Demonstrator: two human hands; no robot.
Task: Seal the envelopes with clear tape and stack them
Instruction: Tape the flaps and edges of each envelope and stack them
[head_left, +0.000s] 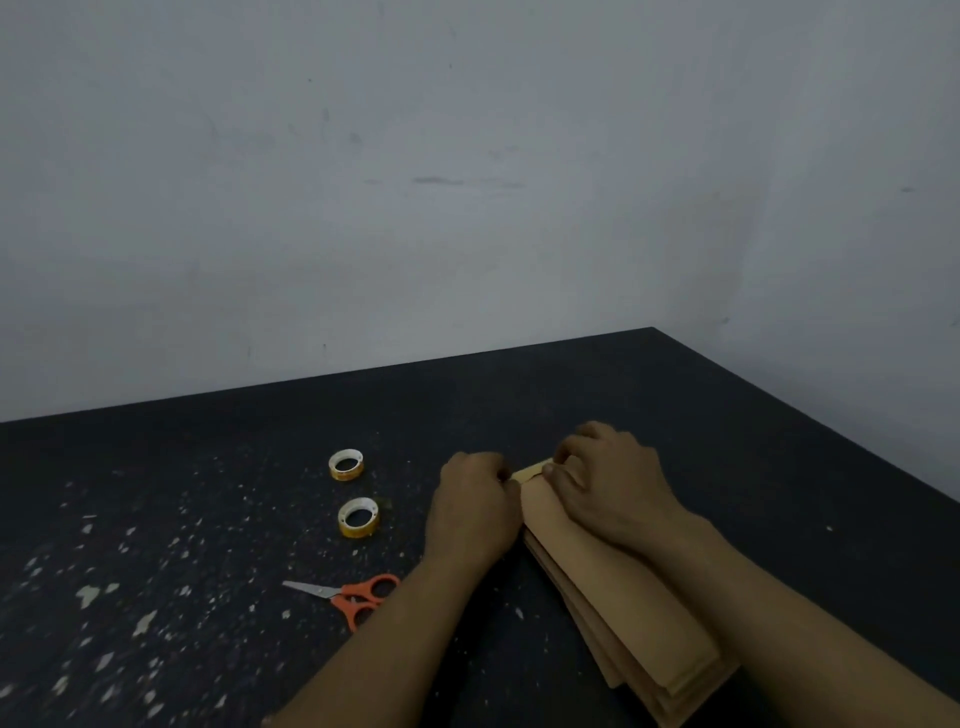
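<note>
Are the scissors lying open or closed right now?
Closed. The scissors lie flat on the table, blades together as one silver point, orange handle loops side by side.

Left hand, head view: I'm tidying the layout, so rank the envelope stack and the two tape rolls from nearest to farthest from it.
1. Envelope stack: right at the left hand, on its right side.
2. Nearer tape roll: on the table to its left.
3. Farther tape roll: also left, further back toward the wall.
</note>
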